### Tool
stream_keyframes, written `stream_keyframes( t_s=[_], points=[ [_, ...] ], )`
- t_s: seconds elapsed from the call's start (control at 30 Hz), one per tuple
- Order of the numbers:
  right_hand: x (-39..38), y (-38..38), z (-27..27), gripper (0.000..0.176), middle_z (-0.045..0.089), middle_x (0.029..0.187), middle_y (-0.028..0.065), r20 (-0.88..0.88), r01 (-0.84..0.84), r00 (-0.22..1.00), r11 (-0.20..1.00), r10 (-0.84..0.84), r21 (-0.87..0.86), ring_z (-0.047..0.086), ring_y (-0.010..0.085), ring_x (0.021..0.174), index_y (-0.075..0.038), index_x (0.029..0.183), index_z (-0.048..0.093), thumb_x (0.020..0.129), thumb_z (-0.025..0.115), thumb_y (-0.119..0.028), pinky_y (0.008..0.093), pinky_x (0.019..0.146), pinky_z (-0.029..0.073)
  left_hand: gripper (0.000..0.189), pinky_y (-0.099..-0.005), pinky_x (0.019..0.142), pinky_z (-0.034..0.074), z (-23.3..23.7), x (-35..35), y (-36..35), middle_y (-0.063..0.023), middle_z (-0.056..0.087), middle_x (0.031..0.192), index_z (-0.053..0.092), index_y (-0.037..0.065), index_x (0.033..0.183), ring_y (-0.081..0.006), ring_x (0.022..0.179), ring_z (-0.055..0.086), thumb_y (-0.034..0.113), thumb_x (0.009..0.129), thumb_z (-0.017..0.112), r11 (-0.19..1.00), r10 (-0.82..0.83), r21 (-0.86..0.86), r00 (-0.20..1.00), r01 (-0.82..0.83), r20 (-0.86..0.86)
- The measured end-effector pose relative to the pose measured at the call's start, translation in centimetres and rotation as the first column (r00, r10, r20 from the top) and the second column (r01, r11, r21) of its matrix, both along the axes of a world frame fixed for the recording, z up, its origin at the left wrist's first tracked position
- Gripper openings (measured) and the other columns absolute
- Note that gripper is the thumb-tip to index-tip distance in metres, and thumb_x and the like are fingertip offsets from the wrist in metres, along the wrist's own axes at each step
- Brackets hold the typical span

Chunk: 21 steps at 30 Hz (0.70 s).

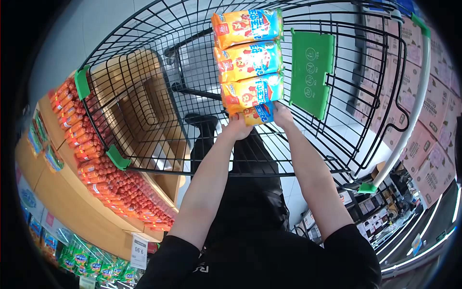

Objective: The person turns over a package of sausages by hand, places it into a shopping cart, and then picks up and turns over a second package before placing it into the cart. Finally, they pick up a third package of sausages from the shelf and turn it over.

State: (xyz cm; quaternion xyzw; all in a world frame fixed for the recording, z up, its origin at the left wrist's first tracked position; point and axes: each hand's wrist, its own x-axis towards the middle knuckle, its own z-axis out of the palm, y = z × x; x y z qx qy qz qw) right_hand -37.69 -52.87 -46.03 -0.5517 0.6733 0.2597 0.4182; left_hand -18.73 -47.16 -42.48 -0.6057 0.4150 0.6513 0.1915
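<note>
Inside a black wire shopping cart, orange-and-blue snack packs lie in a row; the farthest pack (248, 26), a middle pack (250, 61) and a nearer pack (253, 91) overlap slightly. Closest to my body is a smaller-looking part of another pack (258, 114), held between both hands. My left hand (237, 127) closes on its left side, and my right hand (283, 115) closes on its right side. Both arms reach over the cart's near rim (211, 172). Some fingertips are hidden behind the pack.
A green panel (310, 72) hangs on the cart's right part, near the white handle bar (406, 120). Left stands a wooden shelf (62, 188) with many red-orange packages (91, 154) and a price tag (139, 250). Stacked pink cartons (428, 144) stand at right.
</note>
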Motion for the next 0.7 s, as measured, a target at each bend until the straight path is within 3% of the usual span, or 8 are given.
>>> stream_keyframes(
  t_s=[0.13, 0.2, 0.33, 0.43, 0.53, 0.63, 0.7],
  points=[
    [0.4, -0.5, 0.9, 0.044, 0.055, 0.111, 0.0171, -0.065, -0.058, 0.996, 0.995, 0.063, 0.076, 0.053, 0.0324, 0.102, -0.020, 0.128, 0.042, 0.084, 0.040, -0.024, 0.0424, 0.087, 0.042, 0.075, -0.0547, 0.099, 0.025, -0.5, 0.1, -0.4, -0.0172, 0.019, 0.140, 0.010, 0.003, 0.136, -0.0299, 0.128, 0.026, 0.043, 0.083, 0.045, 0.999, -0.052, 0.012, 0.999, 0.052, -0.006],
    [0.9, -0.6, 1.5, 0.044, 0.056, 0.110, 0.0164, -0.089, -0.068, 0.993, 0.994, 0.076, 0.089, 0.053, 0.0324, 0.102, -0.023, 0.128, 0.041, 0.084, 0.039, -0.026, 0.0428, 0.086, 0.043, 0.075, -0.0548, 0.099, 0.026, -0.7, -0.2, -0.2, -0.0177, 0.025, 0.138, 0.012, 0.002, 0.136, -0.0297, 0.126, 0.030, 0.043, 0.083, 0.045, 1.000, -0.001, -0.002, 1.000, 0.001, 0.016],
    [2.1, -1.1, 2.5, 0.040, 0.057, 0.107, 0.0167, -0.105, -0.145, 0.982, 0.982, 0.158, 0.119, 0.054, 0.0329, 0.100, -0.020, 0.123, 0.045, 0.084, 0.038, -0.028, 0.0439, 0.084, 0.043, 0.073, -0.0549, 0.097, 0.028, -1.6, -0.5, -0.3, -0.0186, 0.039, 0.130, 0.018, 0.000, 0.134, -0.0287, 0.121, 0.038, 0.045, 0.083, 0.044, 0.996, 0.019, 0.086, 0.999, -0.016, -0.039],
    [2.2, -1.1, 2.4, 0.037, 0.057, 0.106, 0.0178, -0.064, -0.182, 0.980, 0.976, 0.190, 0.117, 0.055, 0.0334, 0.098, -0.017, 0.118, 0.048, 0.084, 0.038, -0.029, 0.0446, 0.083, 0.044, 0.071, -0.0551, 0.098, 0.026, -1.5, 0.3, -0.3, -0.0178, 0.045, 0.125, 0.024, -0.002, 0.131, -0.0286, 0.118, 0.043, 0.046, 0.083, 0.044, 0.999, 0.038, 0.028, 0.997, -0.036, -0.066],
    [1.7, -0.5, 1.8, 0.038, 0.054, 0.110, 0.0187, -0.030, -0.224, 0.974, 0.972, 0.226, 0.073, 0.054, 0.0344, 0.099, -0.015, 0.119, 0.046, 0.085, 0.038, -0.030, 0.0453, 0.083, 0.044, 0.070, -0.0562, 0.099, 0.022, 0.5, 0.7, -1.1, -0.0163, 0.043, 0.127, 0.028, -0.002, 0.129, -0.0291, 0.118, 0.041, 0.047, 0.082, 0.042, 0.995, 0.038, 0.088, 0.996, -0.045, 0.085],
    [1.8, -0.3, 2.3, 0.040, 0.048, 0.119, 0.0160, -0.070, -0.283, 0.955, 0.956, 0.289, 0.079, 0.051, 0.0339, 0.105, -0.017, 0.123, 0.042, 0.085, 0.039, -0.029, 0.0448, 0.085, 0.043, 0.068, -0.0569, 0.100, 0.019, -0.2, 0.5, -0.1, -0.0149, 0.043, 0.127, 0.034, 0.001, 0.128, -0.0294, 0.119, 0.041, 0.051, 0.082, 0.040, 0.996, 0.088, -0.026, 0.976, -0.085, 0.201],
    [2.2, -0.6, 2.8, 0.040, 0.049, 0.119, 0.0159, -0.077, -0.326, 0.939, 0.938, 0.336, 0.119, 0.051, 0.0334, 0.105, -0.017, 0.123, 0.042, 0.085, 0.039, -0.029, 0.0443, 0.085, 0.043, 0.063, -0.0572, 0.101, 0.017, 0.8, 1.7, -0.6, -0.0136, 0.041, 0.130, 0.038, 0.003, 0.127, -0.0279, 0.121, 0.038, 0.050, 0.084, 0.036, 0.997, 0.029, 0.069, 0.989, -0.040, 0.144]
  ],
)
